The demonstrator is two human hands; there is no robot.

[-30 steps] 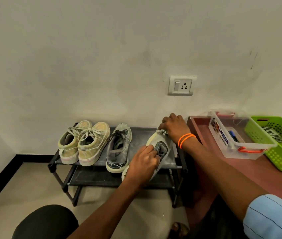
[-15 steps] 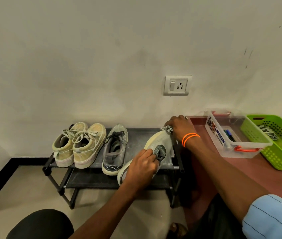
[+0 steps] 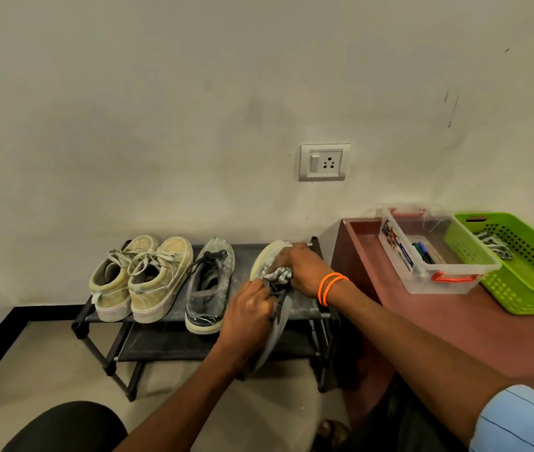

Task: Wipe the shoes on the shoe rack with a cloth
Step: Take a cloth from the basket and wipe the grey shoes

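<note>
Lighting: dim, warm, diffuse; source not visible. Wall [image 3: 194, 93] evenly lit, darker toward 9 o'clock. Soft shadow beneath the shoe rack [image 3: 161, 316]. Wide-angle bowing at edges. Focus fair; slight compression softness throughout.

Black two-tier shoe rack [image 3: 174, 316] is set on a beige floor [image 3: 47, 363] against the wall. On its top tier a tan sneaker pair [image 3: 141, 278] is placed at left, a grey shoe [image 3: 208, 285] beside it. At right, a reddish table [image 3: 474, 324] is loaded with a clear box [image 3: 435, 252] and a green basket [image 3: 526, 265], side by side.
</note>
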